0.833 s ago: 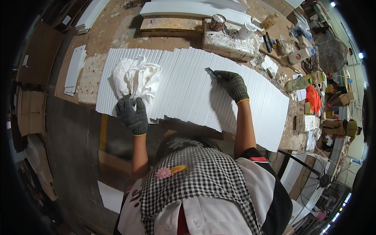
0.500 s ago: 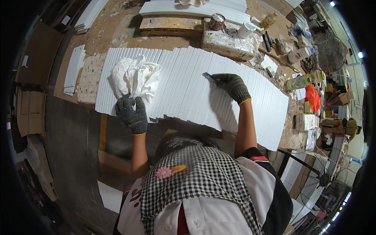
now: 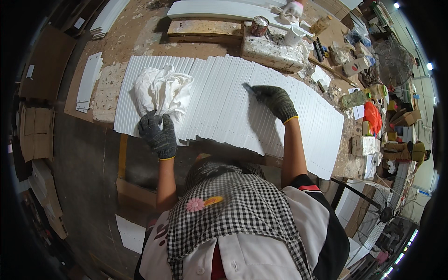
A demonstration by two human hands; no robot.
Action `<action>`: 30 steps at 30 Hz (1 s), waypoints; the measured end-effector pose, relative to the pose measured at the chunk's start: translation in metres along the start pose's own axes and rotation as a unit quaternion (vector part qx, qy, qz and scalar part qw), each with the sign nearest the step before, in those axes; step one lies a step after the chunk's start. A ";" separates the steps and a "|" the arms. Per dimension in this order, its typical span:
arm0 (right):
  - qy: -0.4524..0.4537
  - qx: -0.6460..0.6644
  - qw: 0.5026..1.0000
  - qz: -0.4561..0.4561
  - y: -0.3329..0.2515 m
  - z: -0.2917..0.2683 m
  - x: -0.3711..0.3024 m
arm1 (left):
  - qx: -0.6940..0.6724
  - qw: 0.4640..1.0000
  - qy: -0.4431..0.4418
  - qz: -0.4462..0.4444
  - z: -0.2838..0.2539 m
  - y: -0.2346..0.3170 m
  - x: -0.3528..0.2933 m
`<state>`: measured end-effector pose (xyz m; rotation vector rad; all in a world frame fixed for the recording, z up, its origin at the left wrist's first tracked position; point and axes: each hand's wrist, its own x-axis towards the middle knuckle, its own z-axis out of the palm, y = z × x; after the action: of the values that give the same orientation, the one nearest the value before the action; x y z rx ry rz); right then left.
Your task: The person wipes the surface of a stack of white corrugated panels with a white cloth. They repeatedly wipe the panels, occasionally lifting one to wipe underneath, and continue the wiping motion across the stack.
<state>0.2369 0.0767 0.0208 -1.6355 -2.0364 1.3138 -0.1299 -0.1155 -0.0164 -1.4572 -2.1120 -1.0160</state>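
Observation:
A row of narrow white slats lies side by side across the workbench. On its left part rests a bunched white cloth. My left hand, in a dark grey knitted glove, is closed on the cloth's near edge. Gloved the same way, my right hand grips a small flat scraper over the middle of the slats. The scraper's blade points up and to the left; I cannot tell whether it touches the slats.
Across the bench, another person's gloved hand is at more white boards. A paint-stained block bears an open tin and a white cup. Bottles and rags crowd the right side. A standing fan is at lower right.
The scraper has tilted a little more upright in my right hand. My left hand stays at the cloth, hardly moved. Across the bench, the other person's hand has shifted to the right.

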 end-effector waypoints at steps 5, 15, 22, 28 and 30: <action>-0.052 0.101 0.993 -0.031 0.024 -0.028 -0.018 | -0.002 1.000 -0.004 -0.001 0.003 -0.003 -0.003; 0.101 -0.030 0.994 -0.021 0.030 -0.022 -0.013 | 0.008 1.000 -0.008 0.005 0.002 -0.001 -0.002; 0.050 -0.102 0.993 0.026 0.026 -0.025 -0.018 | 0.000 1.000 0.009 -0.002 0.003 -0.001 -0.001; 0.049 -0.067 0.996 0.008 0.030 -0.026 -0.010 | -0.001 1.000 0.014 0.005 0.002 0.000 -0.001; 0.038 -0.054 0.998 0.023 0.029 -0.026 -0.011 | -0.003 1.000 0.008 0.002 0.002 0.000 0.000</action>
<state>0.2774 0.0800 0.0178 -1.7596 -2.0700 1.1547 -0.1294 -0.1142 -0.0175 -1.4498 -2.0952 -1.0295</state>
